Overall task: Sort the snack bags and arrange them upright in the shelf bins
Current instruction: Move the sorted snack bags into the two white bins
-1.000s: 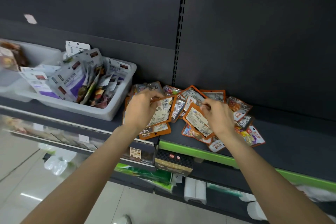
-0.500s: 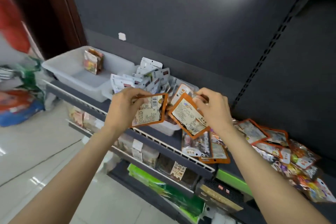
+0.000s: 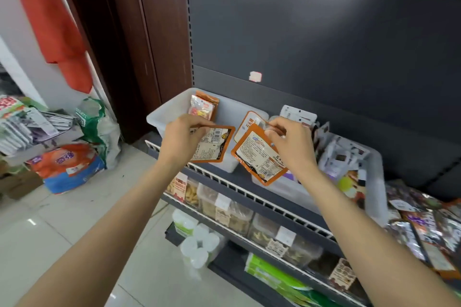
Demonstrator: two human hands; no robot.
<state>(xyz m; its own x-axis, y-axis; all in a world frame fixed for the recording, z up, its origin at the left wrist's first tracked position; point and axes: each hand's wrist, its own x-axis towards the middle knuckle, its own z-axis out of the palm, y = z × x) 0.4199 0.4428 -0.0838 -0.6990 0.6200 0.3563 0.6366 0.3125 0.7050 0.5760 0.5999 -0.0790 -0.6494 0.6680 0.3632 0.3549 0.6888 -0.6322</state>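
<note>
My left hand (image 3: 184,138) pinches an orange-edged snack bag (image 3: 212,146) by its top, label side up, over the near edge of the left white bin (image 3: 159,114). My right hand (image 3: 290,144) holds two orange-edged snack bags (image 3: 259,157), fanned, between the two bins. An orange snack bag (image 3: 203,107) stands upright at the back of the left bin. The right white bin (image 3: 374,182) is packed with white and purple bags. Loose snack bags (image 3: 424,227) lie in a pile on the shelf at the far right.
The dark shelf has a slotted front rail (image 3: 249,194). Below it sit clear snack tubs (image 3: 224,207), white cups (image 3: 199,242) and green packs. On the tiled floor at left are an orange-blue sack (image 3: 67,167), a green-white bag and stacked boxes. A brown door frame stands behind the left bin.
The view has swung left from the loose pile to the bins. Both hands have carried their orange bags from the pile to above the left bin area.
</note>
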